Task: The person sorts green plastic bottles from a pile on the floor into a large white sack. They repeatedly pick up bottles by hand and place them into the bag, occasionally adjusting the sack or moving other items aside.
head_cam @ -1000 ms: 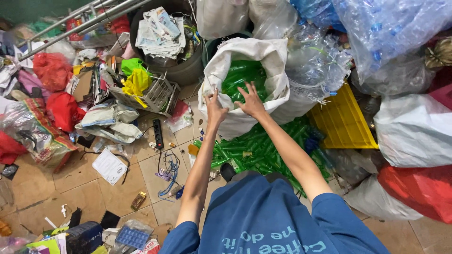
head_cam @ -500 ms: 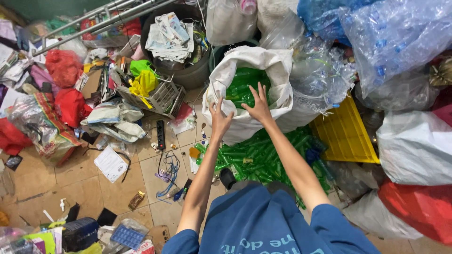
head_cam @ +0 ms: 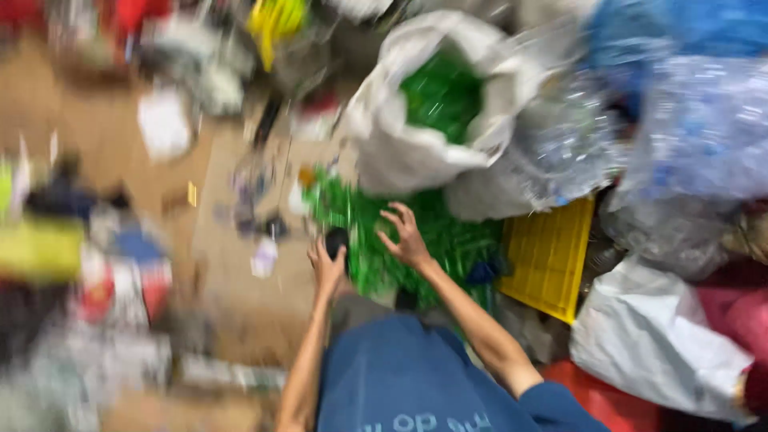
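Open sack of bottles beyond bottle pile, crate right.

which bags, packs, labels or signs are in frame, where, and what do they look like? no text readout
White sack: top centre, open, bulging, full of green plastic.
Clear bags: upper right, blue-tinted, piled up.
White bag: lower right, crumpled, closed.
Yellow crate: right of centre, flat, ribbed.
Green pile: on the floor under the left hand and right hand.
Labels, signs, screens: too blurred to tell.

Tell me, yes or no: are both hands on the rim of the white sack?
No: both hands hover over the green pile, below the white sack.
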